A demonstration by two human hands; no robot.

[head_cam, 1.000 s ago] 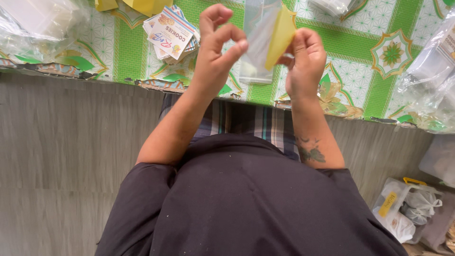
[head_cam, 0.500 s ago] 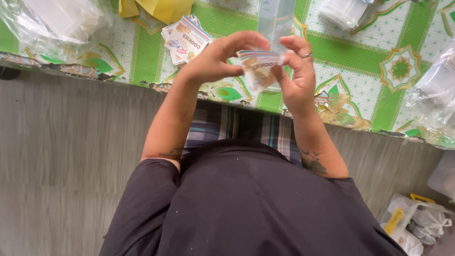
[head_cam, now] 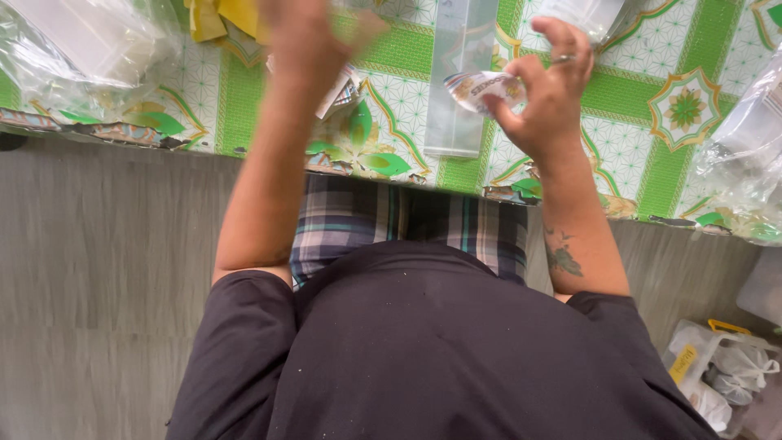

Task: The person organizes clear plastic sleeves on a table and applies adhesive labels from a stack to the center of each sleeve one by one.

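Here the right hand pinches a small packet above the table edge.

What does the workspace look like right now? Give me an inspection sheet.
Surface: table under a green and white patterned cloth.
Job's things: small printed packet pinched in the right hand; clear plastic sleeve lying flat.
Clutter: card stack, yellow sheets, clear plastic bags.
Grippers: left hand raised and blurred, contents unclear.
Cables: nothing seen.
Surroundings: grey floor; tied bags at lower right.
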